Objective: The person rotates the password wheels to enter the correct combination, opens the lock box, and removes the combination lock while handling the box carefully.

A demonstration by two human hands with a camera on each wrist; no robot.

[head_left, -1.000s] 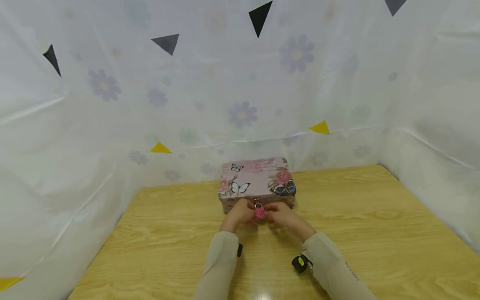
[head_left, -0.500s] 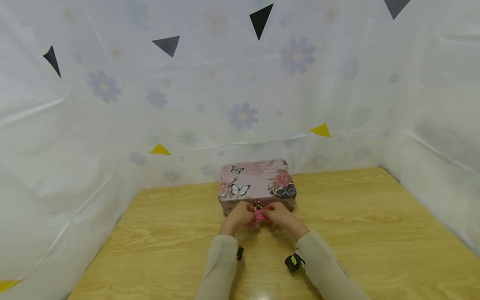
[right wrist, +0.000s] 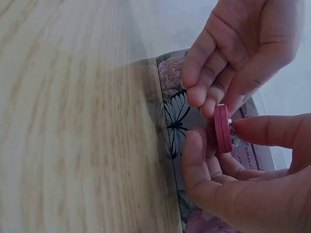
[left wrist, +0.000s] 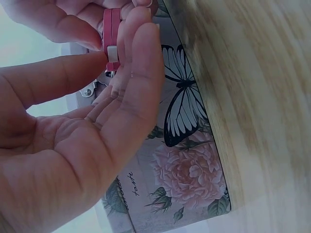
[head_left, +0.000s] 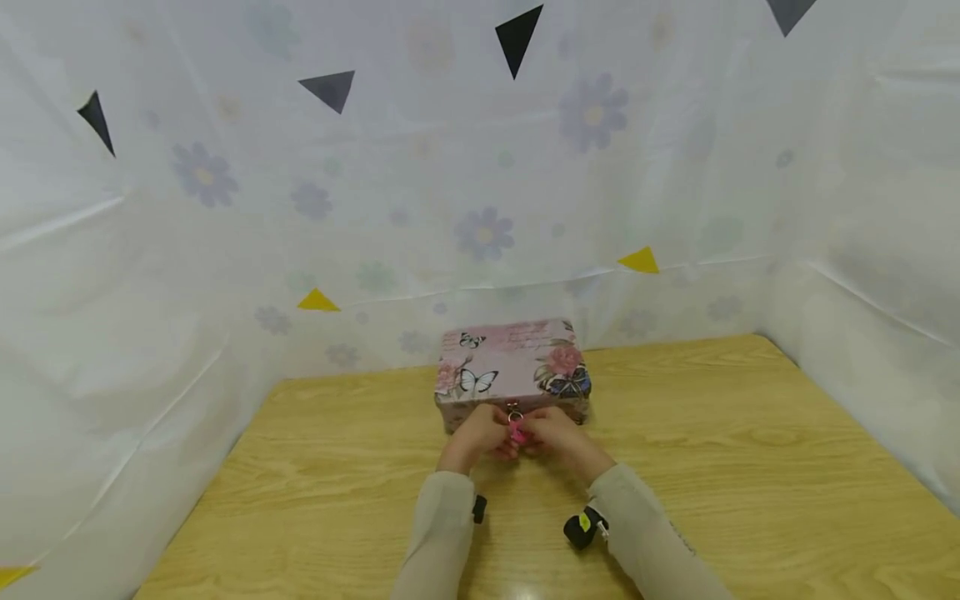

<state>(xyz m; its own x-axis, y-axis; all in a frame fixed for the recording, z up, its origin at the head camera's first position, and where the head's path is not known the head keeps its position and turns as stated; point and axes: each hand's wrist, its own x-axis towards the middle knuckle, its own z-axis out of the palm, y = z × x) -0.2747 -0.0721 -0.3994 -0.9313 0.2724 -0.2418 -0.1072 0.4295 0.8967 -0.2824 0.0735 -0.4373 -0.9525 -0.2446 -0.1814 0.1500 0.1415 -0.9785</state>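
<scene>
A pink combination padlock (head_left: 517, 432) hangs by its silver shackle from the metal clasp on the front of a pink tin box (head_left: 504, 367) with butterflies and roses. My left hand (head_left: 477, 430) pinches one side of the lock; in the left wrist view its thumb meets the edge of the padlock (left wrist: 112, 34), with fingers behind. From the other side, my right hand (head_left: 558, 435) holds the lock too. Its thumb presses the dial face of the padlock (right wrist: 223, 128) in the right wrist view, while its fingers curl behind. The digits are covered. The box lid is down.
The box stands at the back of a wood-grain table (head_left: 720, 467), near a white flowered curtain (head_left: 397, 167) that also encloses the sides. A black wrist camera (head_left: 581, 530) is strapped below the right sleeve.
My right hand and forearm have shifted left, closer to the left hand. The right thumb has come over the padlock's face, hiding digits that showed one second ago. The box has stayed put.
</scene>
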